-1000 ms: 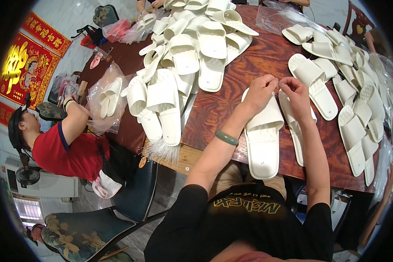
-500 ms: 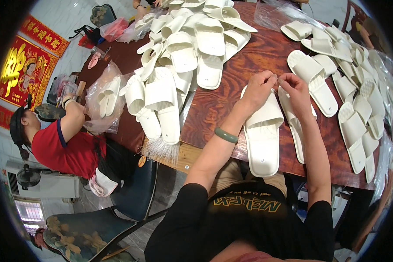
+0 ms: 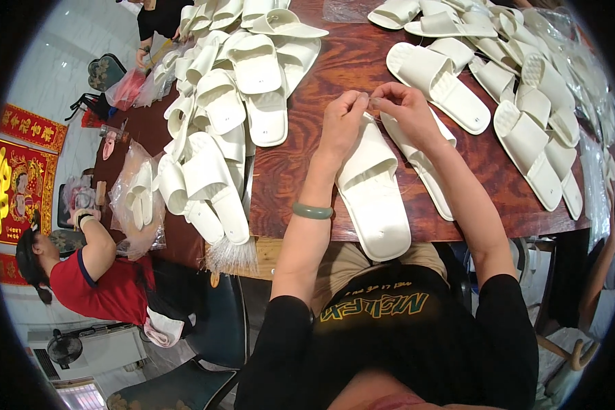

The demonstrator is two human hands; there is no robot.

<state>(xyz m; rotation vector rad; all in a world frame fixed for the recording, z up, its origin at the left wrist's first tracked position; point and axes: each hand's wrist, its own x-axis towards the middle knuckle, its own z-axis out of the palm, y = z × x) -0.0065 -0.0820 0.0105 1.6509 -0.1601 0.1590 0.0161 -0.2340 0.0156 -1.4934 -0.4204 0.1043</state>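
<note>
Fingertip to fingertip, my left hand [image 3: 340,126] and my right hand [image 3: 410,116] meet above the toe-strap end of a white open-toe slipper [image 3: 374,198]. Both hands are closed in a pinch. Whatever lies between the fingers is too fine to make out, though a thin strand seems to show near them. The slipper lies sole down, its heel reaching over the table's near edge. A second white slipper [image 3: 427,167] rests to its right, partly covered by my right hand and forearm.
A heap of white slippers [image 3: 219,102] stands on the left of the wooden table [image 3: 301,164], with more slippers [image 3: 526,137] on the right. Clear thin filaments [image 3: 232,256] lie bundled at the near edge. A co-worker in red [image 3: 102,287] sits at the left.
The whole view has shifted, so the table and heaps appear farther left. My hands stay pinched together above the slippers. The front slipper now lies at more of a slant in view.
</note>
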